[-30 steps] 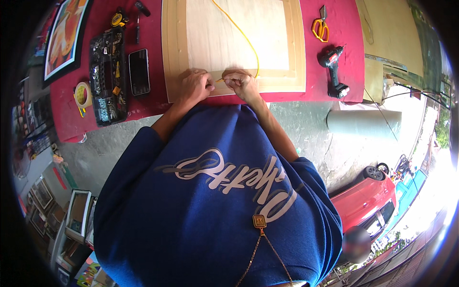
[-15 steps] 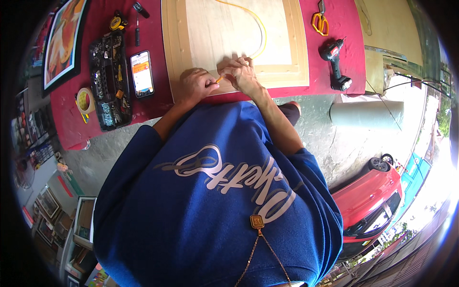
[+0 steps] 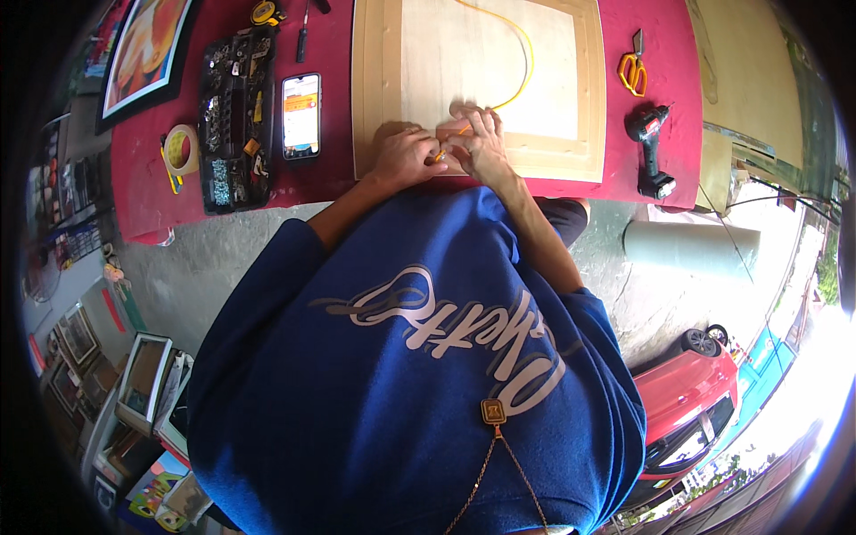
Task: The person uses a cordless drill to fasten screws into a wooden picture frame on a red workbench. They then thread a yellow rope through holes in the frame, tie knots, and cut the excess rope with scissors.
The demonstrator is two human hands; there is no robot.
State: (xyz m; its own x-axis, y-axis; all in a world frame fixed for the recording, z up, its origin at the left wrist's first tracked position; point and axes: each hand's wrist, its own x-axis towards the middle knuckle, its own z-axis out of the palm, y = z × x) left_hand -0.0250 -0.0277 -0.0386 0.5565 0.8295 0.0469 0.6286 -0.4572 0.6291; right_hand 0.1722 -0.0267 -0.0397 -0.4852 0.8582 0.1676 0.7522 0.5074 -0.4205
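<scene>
A yellow cord [image 3: 529,64] curves over a pale wooden board [image 3: 428,67] with tan taped borders, which looks like the back of a picture frame. Close to the board's near edge, my left hand [image 3: 407,159] pinches the cord's end part between thumb and fingers. My right hand [image 3: 486,152] grips the same cord just beside it, fingers bent and close to the left fingertips. The cord runs from under the right fingers toward the far side. Exactly how it passes between my fingers is partly hidden.
On the red cloth table [image 3: 330,192] lie a phone [image 3: 301,116], a black organizer tray [image 3: 237,125] of small hardware, a tape roll [image 3: 181,150], a tape measure [image 3: 265,12] and a framed picture [image 3: 147,53]. Yellow-handled scissors [image 3: 633,73] and a cordless drill [image 3: 652,152] lie right.
My hands have drawn closer together on the cord, and the short stretch between them has bent. The whole view has shifted, so the table's things sit further right.
</scene>
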